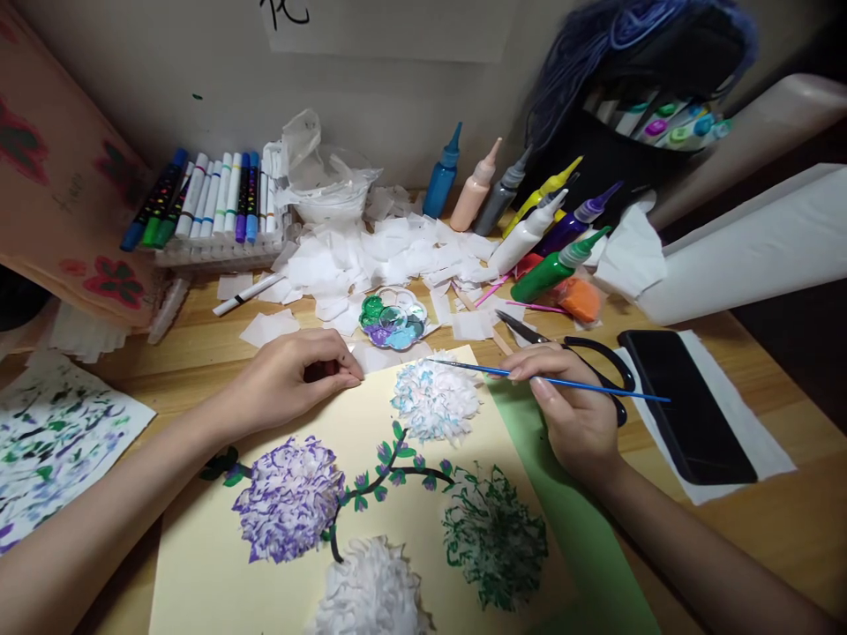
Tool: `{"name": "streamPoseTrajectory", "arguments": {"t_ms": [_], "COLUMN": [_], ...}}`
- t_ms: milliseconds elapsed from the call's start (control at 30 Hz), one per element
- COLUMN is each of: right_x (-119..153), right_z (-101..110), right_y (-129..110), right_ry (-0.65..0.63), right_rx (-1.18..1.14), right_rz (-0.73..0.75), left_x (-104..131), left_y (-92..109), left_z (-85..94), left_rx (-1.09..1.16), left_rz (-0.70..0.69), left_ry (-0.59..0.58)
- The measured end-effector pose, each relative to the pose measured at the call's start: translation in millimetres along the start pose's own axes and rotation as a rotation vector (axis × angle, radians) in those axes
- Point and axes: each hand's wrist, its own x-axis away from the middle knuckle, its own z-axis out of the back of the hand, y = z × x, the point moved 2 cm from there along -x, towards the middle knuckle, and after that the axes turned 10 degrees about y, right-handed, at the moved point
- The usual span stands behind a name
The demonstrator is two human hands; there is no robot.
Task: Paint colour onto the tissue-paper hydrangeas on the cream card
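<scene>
My right hand point(565, 397) is closed on a thin blue paintbrush point(575, 383), whose tip is at the top edge of a white paper flower with light blue marks point(437, 399). My left hand point(301, 375) rests at the upper edge of the cream sheet point(198, 538), fingers drawn together; whether they pinch anything is hidden. On the sheet are a purple-edged flower point(289, 500), a green-edged flower point(496, 538) and a plain white flower point(371, 589), with a painted dark stem and small leaves between them. The paint palette point(395, 318) lies just beyond the sheet.
White paper squares point(390, 256) are scattered behind the palette. Upright paint bottles point(441, 181), a marker rack point(221, 251) and a plastic bag point(331, 185) stand at the back. Black scissors point(599, 348) and a phone point(688, 406) lie right; a paint-smeared sheet point(59, 441) lies left.
</scene>
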Motion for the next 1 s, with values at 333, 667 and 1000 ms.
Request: {"name": "streamPoseTrajectory", "arguments": {"t_ms": [333, 667, 1000], "right_x": [0.1, -0.7, 1.7], "right_z": [1.1, -0.5, 0.4], "right_y": [-3.0, -4.2, -6.8], "right_ry": [0.006, -0.033, -0.055], "right_rx": [0.036, 0.063, 0.043], "right_rz": [0.048, 0.094, 0.171], "left_x": [-0.5, -0.6, -0.8], "left_y": [0.2, 0.0, -0.4], "left_z": [0.2, -0.2, -1.0], "left_rx": [0.005, 0.006, -0.005], "left_rz": [-0.009, -0.012, -0.015], "left_ry": [0.004, 0.009, 0.01]}}
